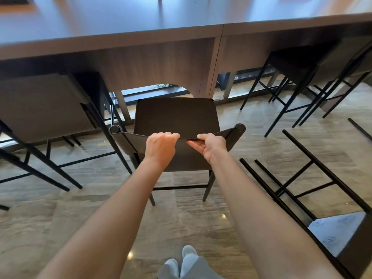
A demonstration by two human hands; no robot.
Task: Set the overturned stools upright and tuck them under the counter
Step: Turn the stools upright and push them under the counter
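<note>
Right now both hands are on the centre stool (175, 115). It stands upright on all 4 legs on the floor (80, 218), just in front of the tabletop (120, 33) & not yet tucked under it. Its seat faces the tabletop and its backrest (182, 158) faces the person.

Left hand (161, 147): fingers curled over the backrest's top edge, back of hand toward the camera, clamped on that edge. Right hand (211, 147): pinches the same edge just beside it, thumb on the near side, fingers over the far side. The 2 hands sit close together near the middle of the edge, not touching.

Left stool (44, 105) is upright w/ its seat under the tabletop overhang. Right stool (302, 63) is tucked the same way on the other side. The centre stool lines up w/ the gap between them.

Overturned stool (338, 232) lies on the floor to the right, apart from the centre stool. Its legs & crossbars point toward the tabletop and its seat end is at the view's lower right corner. One more dark bar (360, 128) lies on the floor at the right edge; can't tell what it belongs to.

Bottom centre: light shoes (189, 252) & grey trouser legs.
</note>
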